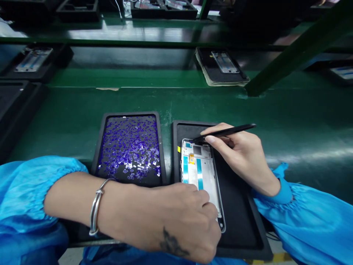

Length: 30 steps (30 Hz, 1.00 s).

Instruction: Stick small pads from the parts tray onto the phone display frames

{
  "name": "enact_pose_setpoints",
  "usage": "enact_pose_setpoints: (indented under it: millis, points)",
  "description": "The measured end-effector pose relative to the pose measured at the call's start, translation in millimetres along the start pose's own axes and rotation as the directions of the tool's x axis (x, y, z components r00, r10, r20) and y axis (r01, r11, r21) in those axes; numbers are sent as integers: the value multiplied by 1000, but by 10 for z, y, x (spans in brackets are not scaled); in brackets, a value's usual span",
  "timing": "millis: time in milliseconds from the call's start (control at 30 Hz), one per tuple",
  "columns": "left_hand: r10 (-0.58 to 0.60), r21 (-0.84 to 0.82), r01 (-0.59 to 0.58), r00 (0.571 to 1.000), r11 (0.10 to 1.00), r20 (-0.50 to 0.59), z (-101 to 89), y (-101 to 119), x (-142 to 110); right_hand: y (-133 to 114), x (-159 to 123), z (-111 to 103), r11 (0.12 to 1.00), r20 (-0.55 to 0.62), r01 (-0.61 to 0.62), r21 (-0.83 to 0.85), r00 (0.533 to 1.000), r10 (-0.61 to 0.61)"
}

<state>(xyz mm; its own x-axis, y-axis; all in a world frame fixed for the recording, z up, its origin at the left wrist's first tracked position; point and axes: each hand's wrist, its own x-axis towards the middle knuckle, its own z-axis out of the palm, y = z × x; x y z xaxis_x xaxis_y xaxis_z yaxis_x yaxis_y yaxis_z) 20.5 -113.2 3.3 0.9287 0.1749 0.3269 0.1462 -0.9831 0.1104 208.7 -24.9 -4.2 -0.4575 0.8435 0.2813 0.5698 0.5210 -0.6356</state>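
Observation:
A phone frame [208, 173] with a silver back, blue strips and an orange flex piece lies in a black foam tray [237, 206]. My right hand [237, 154] pinches a pair of black tweezers [234, 129], whose tips touch the frame's upper edge. Across the frame's lower part lies my left hand [176, 217], fingers curled down onto it; the fingertips are hidden. To the left, a second black tray [162, 158] holds many tiny purple-edged clear pieces [132, 143], scattered and partly heaped.
Farther back on the green bench [138, 99], another phone frame [224, 62] rests on a dark pad [206, 70]. More frames sit in trays at far left [34, 59] and far right [343, 71]. A slanted green post [289, 51] rises at the right.

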Motion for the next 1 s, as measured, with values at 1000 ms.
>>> enact_pose_setpoints:
  millis: [1000]
  points:
    - [-262,-273,245,965,930,-24,-165,-376,-2,43,70,-52,591,0,-255,765,918,396]
